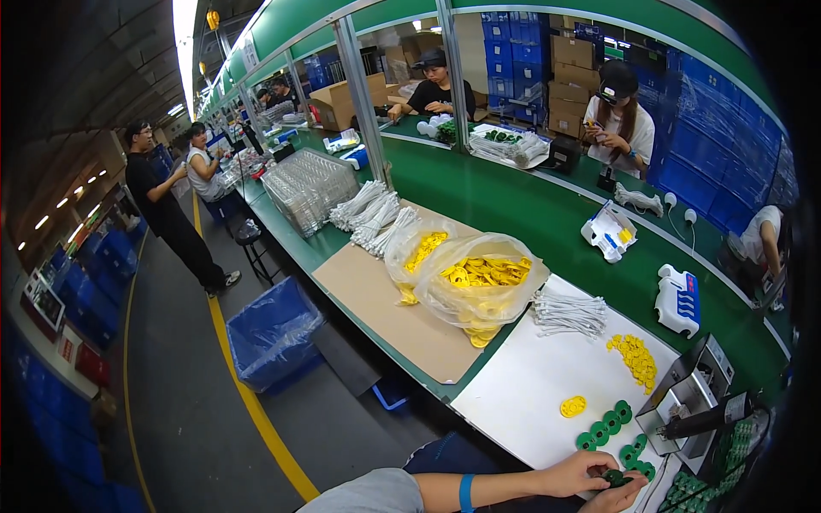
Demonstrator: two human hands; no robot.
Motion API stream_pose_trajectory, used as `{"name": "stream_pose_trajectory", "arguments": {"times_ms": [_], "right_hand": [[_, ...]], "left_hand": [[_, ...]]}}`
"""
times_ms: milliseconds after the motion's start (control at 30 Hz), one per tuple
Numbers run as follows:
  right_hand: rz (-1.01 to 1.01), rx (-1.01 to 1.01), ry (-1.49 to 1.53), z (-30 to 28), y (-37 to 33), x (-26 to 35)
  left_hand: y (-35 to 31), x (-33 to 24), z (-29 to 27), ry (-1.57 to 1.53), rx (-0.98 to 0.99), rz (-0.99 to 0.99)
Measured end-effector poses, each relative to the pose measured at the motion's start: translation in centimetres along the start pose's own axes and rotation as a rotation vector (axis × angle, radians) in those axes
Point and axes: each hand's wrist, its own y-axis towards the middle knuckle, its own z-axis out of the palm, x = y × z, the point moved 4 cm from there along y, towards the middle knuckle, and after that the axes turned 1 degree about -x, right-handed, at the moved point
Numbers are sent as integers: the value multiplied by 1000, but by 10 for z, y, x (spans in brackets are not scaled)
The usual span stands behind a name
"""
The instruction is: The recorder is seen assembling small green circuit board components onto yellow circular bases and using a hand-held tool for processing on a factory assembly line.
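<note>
Low at the right, my left hand (575,475) and my right hand (619,496) meet over the white work surface (522,398). Their fingertips close on a small dark green round part (613,479), partly covered by the fingers. Just beyond them, several green round parts (611,421) lie in short rows, with more green parts (634,451) beside my left fingers. A yellow oval piece (573,406) rests on the white sheet, and a heap of small yellow pieces (634,359) lies farther off. Around my left wrist is a blue band.
A metal fixture (684,398) stands right of my hands, near stacked green parts (727,462). Farther away are bundled white cables (569,313), plastic bags of yellow parts (487,282) and a white-blue device (678,299). A lined blue bin (272,333) stands on the floor. Co-workers sit across the bench.
</note>
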Motion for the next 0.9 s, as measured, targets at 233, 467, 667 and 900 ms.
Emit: {"name": "stream_pose_trajectory", "arguments": {"times_ms": [233,467,667,900], "right_hand": [[-77,-2,115,34,-19,2],[-74,146,214,62,-37,-13],[-22,-7,93,51,-91,21],[-6,40,222,44,-149,63]], "left_hand": [[-4,-5,-37,64,7,18],[-28,-17,-70,71,21,-38],[-73,-75,-76,175,42,72],[-128,-119,-86,267,-76,10]]}}
